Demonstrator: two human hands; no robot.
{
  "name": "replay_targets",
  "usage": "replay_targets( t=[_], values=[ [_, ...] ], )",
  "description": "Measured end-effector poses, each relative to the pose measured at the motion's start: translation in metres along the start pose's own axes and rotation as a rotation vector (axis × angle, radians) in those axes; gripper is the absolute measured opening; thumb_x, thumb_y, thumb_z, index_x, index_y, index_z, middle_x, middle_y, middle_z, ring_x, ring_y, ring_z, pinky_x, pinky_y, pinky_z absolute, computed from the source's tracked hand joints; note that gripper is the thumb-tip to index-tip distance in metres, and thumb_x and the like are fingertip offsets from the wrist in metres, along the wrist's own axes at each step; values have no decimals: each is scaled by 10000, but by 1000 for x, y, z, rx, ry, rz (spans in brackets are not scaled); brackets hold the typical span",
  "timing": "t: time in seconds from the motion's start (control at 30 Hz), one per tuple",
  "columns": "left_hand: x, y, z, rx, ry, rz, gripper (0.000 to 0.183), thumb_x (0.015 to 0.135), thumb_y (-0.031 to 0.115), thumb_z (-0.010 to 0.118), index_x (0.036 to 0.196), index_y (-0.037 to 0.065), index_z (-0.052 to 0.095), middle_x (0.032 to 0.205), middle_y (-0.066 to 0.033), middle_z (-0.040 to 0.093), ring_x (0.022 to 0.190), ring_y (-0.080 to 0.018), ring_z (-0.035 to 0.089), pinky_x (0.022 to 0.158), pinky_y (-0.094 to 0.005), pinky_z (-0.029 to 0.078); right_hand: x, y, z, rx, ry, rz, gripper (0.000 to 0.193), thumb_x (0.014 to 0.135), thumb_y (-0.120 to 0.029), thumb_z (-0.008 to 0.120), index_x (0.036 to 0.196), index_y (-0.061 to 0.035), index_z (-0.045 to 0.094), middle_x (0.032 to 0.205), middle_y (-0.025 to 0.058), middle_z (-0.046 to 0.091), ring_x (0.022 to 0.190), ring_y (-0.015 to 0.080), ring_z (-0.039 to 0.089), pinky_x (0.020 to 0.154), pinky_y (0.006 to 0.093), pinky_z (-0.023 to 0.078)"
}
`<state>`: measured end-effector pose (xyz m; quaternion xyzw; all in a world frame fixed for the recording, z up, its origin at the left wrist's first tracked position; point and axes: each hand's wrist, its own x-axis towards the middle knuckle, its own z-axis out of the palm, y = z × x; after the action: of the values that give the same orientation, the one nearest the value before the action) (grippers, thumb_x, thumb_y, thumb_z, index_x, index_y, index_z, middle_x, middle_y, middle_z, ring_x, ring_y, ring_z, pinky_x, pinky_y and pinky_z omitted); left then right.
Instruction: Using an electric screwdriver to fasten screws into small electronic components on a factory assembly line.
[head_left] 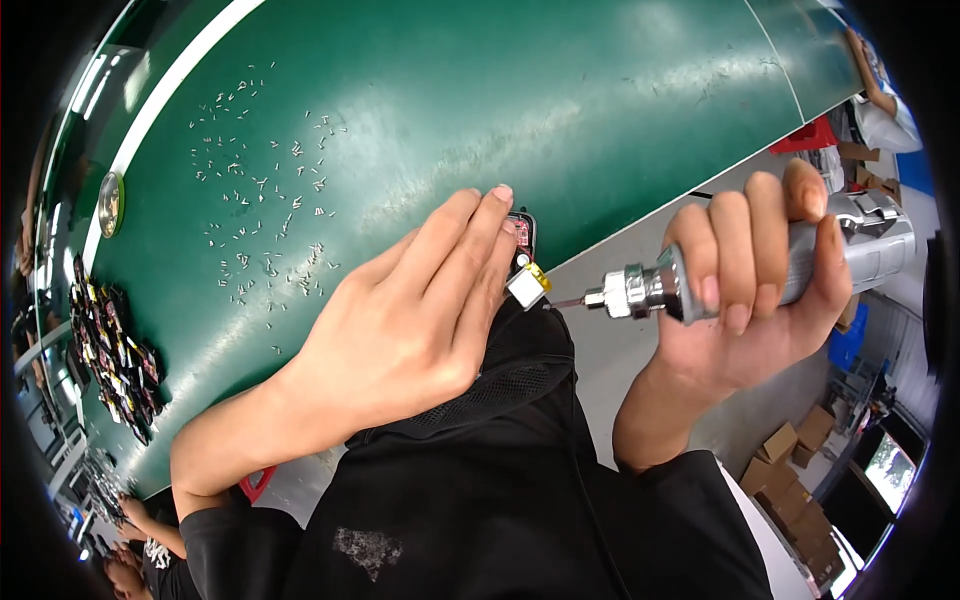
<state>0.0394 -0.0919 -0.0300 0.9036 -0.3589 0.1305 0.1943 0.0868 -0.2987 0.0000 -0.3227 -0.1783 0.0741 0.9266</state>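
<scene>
My left hand lies at the table's near edge, its fingers together over a small black device casing that they largely cover. Inside the casing's visible end shows a red circuit board. A small silver battery with yellow tape sticks out beside my fingertips. My right hand is closed around a grey electric screwdriver, held sideways. Its thin bit points left and ends close to the battery; whether it touches anything is unclear.
Many tiny screws are scattered over the green table. A dark heap of small parts lies at the left, with a round dish farther back. Other people sit at the lower left and upper right. Cardboard boxes stand on the right.
</scene>
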Motion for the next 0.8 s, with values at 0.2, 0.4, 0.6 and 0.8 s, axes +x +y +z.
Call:
replay_targets(
  t=[0.2,0.4,0.6,0.8],
  values=[
    [-2,3,0,109,-17,64,380,627,-44,634,990,-155,620,1115,-252,602,982,-335,619,729,-348,566,19,10,-12,-53,65,-37,174,942,-171,443,944,-17,525,556,-13,391,458,89,379,532,265,360],
    [-5,-3,7,117,22,72,365,623,-26,609,963,-156,632,1086,-249,619,962,-331,629,718,-339,570,19,21,-22,-52,152,1,150,927,-163,480,924,-19,522,557,-21,384,470,81,372,552,256,343],
    [-3,-1,6,95,40,46,344,620,-30,627,941,-154,637,1030,-243,640,914,-322,645,706,-334,571,20,22,-24,-8,133,24,134,910,-157,510,915,-23,511,561,-25,382,473,75,374,554,249,339],
    [-6,-1,11,91,76,30,328,620,-39,652,927,-154,639,1016,-236,646,905,-318,647,706,-334,571,20,27,-27,1,124,42,127,906,-154,511,921,-28,503,567,-27,381,484,71,382,559,243,340]
  ],
)
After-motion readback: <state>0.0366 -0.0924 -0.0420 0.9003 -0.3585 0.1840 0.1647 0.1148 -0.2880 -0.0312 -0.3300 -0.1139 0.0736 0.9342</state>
